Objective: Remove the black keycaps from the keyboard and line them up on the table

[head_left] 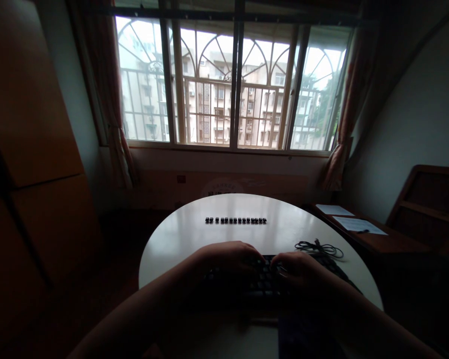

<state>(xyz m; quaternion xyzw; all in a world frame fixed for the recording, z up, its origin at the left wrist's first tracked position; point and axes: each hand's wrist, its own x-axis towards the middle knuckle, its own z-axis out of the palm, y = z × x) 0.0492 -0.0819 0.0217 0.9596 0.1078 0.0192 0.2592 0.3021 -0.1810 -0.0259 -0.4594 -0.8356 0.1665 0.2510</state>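
A black keyboard [262, 284] lies on the round white table [172, 229], its keys hard to make out in the dark. My left hand [232, 257] reaches over its upper edge with bent fingers, the tips down at the keys. Close beside it, my right hand [297, 267] is also at the keys, thumb and fingers drawn together. A small light glint shows near the right fingers. What either hand grips is hidden in shadow. Farther back on the table stands a row of several small black keycaps [238, 220].
A coiled black cable [318, 248] lies behind the keyboard on the right. Papers [359, 225] and a dark pen rest on a wooden side table [392, 243]. A wooden chair [430, 199] stands at right, a wooden cabinet [30, 124] at left. Ahead is a barred window [234, 89].
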